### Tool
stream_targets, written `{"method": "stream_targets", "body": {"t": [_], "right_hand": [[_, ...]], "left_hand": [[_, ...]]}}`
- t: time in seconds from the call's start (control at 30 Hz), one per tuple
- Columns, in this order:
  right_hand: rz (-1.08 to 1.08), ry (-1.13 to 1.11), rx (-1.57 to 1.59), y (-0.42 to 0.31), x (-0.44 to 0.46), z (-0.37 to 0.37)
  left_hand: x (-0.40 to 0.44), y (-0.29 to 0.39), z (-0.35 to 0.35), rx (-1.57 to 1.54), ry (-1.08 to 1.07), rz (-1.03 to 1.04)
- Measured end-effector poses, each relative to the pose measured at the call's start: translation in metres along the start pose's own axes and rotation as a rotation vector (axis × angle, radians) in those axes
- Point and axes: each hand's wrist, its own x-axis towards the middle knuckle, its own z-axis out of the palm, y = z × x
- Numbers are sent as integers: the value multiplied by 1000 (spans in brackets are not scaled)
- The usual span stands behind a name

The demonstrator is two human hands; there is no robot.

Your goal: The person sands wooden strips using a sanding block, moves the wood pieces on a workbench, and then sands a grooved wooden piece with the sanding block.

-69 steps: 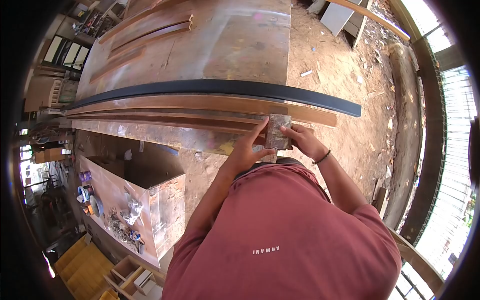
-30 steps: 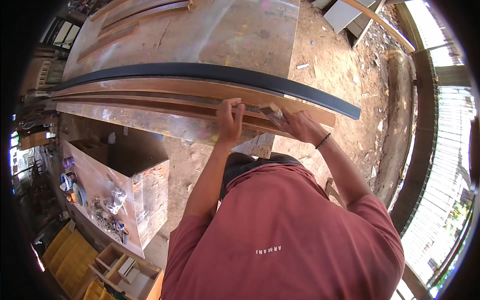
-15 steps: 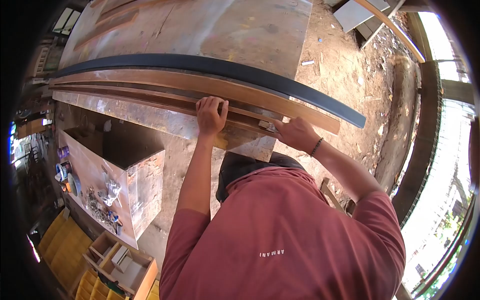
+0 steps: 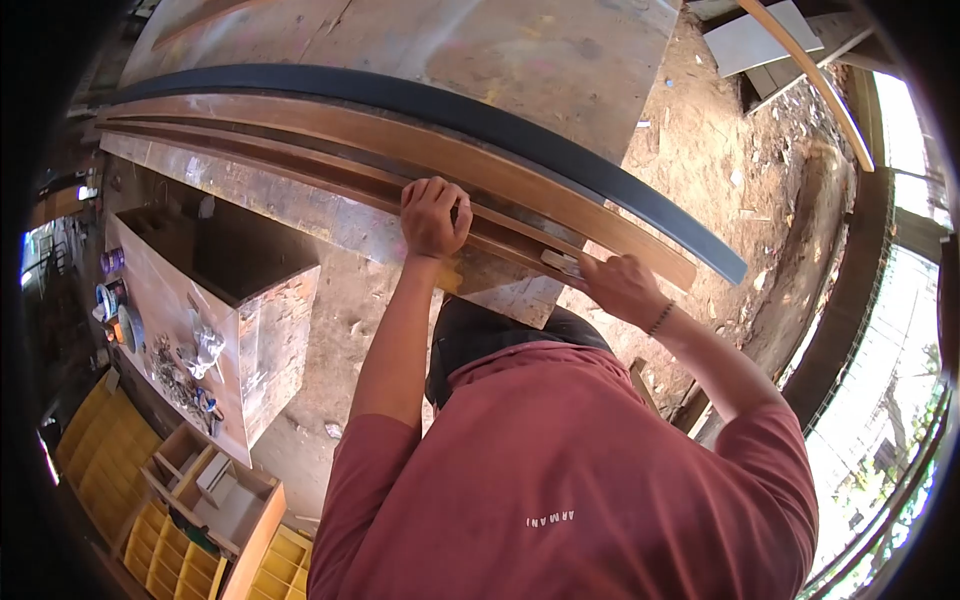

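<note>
Far L: purple can [image 4: 112, 260] + blue/white tub [image 4: 104, 303] on panel of big open box [image 4: 275, 335]; can & tub contents unclear, box int. dark. Below: wdn compartment tray [image 4: 257, 545], 1 wht piece [image 4: 213, 470] inside. Ctr: L hand [image 4: 435, 218], fingers curled on narrow brn strip [image 4: 505, 245]; can't tell if clamped. Then small block [image 4: 560, 262] on strip nr its R end; R hand [image 4: 625, 288] clamped on block's R side, fingers closed.

Boards [image 4: 635, 245] lie side by side on the table [image 4: 560, 55] before the person [image 4: 570, 440], a box [image 4: 275, 345] standing to the left.
</note>
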Motion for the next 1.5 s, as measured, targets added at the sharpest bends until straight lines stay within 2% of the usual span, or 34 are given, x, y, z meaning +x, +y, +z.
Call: {"method": "stream_targets", "body": {"t": [0.03, 0.17, 0.23, 0.4, 0.47, 0.53, 0.57, 0.7, 0.77, 0.8, 0.87, 1.0, 1.1, 1.13, 1.2, 1.27, 1.33, 1.47, 1.5], "right_hand": [[-84, 97, -47, 7, -4, -1], [-116, 61, -23, -16, 28, -6], [-177, 177, 12, -30, 42, -10], [-42, 17, 38, -8, 2, -1], [-6, -1, 5, -9, 15, 4], [-134, 221, 66, -27, 44, 5], [-177, 239, 70, -41, 56, -5], [-147, 214, 45, -33, 44, -9], [-9, 22, 28, -11, 16, -4], [-21, 20, 22, -13, 23, -6], [-127, 219, 93, -24, 33, -3], [-149, 213, 21, -62, 87, -19], [-168, 262, 22, -31, 48, -2], [-171, 255, 15, -23, 33, 4], [-17, 90, -7, -8, 20, 7], [-15, 90, 43, -28, 46, 0], [-178, 282, -18, -52, 82, -8], [-139, 267, -67, -53, 71, -18], [-2, 83, 4, -39, 45, -21]], "left_hand": [[1, 1, 1, -3, -4, 5], [1, 4, -1, 29, -28, 6], [0, 4, -1, 33, -27, 6], [-3, 4, -2, 10, -23, -10], [0, 3, -4, 16, -53, -13], [2, 0, -5, 0, -35, -2], [-1, 2, -5, -25, -21, 4], [-1, -4, -4, -95, -8, 1], [-2, -3, -3, -101, 6, -2], [-2, -4, -3, -93, 12, -11], [-3, -3, -4, -124, 5, -14], [-7, -5, -2, -176, 33, -59], [-6, -10, -1, -210, 20, -72], [-9, -9, 0, -235, 24, -84], [-7, -11, 3, -253, 48, -103], [-10, -7, 3, -241, 45, -107], [-7, -6, 1, -256, 37, -123], [-6, -8, -2, -254, -12, -134], [-2, -10, -2, -255, -1, -128]]}}
